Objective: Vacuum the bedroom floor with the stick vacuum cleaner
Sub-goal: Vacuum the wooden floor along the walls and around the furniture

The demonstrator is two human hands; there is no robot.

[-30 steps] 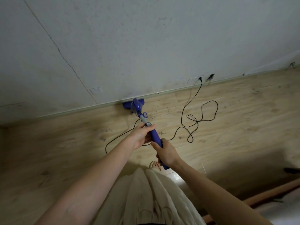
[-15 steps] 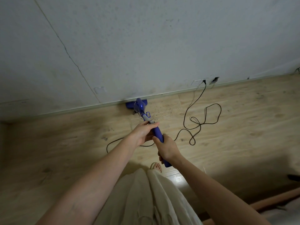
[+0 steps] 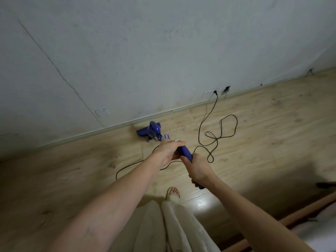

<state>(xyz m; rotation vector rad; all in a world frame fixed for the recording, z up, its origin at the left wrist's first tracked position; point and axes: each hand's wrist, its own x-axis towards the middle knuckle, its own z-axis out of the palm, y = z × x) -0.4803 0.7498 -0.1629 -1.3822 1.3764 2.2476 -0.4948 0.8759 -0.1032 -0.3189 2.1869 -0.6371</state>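
The hands [image 3: 183,160] hide much of the vacuum's handle [image 3: 186,153].

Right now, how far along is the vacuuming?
Done: cannot tell. In hand: both the left hand and right hand hold the blue stick vacuum, its head at the baseboard. Left: dark specks beside it, and floor under the looped cord.

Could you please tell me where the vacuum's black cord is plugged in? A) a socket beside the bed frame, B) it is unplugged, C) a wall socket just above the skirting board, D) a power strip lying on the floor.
C: the black cord runs up from its loops on the floor to a plug in the wall socket just above the skirting board.
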